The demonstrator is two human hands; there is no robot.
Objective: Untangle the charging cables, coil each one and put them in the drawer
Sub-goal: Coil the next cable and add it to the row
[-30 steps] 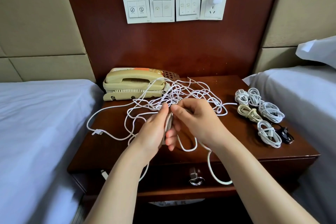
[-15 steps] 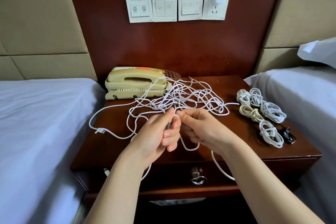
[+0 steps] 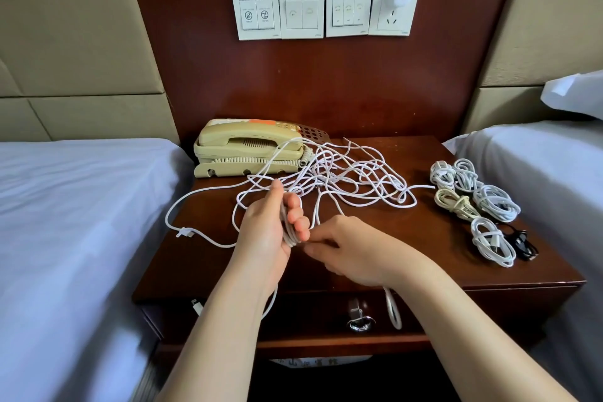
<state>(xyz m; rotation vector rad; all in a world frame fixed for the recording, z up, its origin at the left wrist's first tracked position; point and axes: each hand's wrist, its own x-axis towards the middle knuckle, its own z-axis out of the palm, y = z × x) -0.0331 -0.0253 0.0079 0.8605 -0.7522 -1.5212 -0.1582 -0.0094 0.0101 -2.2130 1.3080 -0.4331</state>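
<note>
White cable coil [image 3: 288, 232] in left hand [image 3: 261, 235], right hand [image 3: 355, 254] pinching beside.

I see a dark wooden counter [image 3: 408, 248]. At its back left corner lies a beige telephone [image 3: 248, 153], with the handset resting on its cradle. In the middle a tangle of white cables [image 3: 355, 178] spreads over the wood and touches the right side of the telephone. One strand curves toward the left edge and ends in a connector [image 3: 186, 233] lying flat on the top. A white cable [image 3: 393, 308] hangs over the front edge, before the drawer [image 3: 310, 313]. On the right side lie tidy bundles, close together: four white coils [image 3: 496, 202], one cream coil [image 3: 455, 204] among them, and one black coil [image 3: 522, 243] nearest the right edge.
</note>
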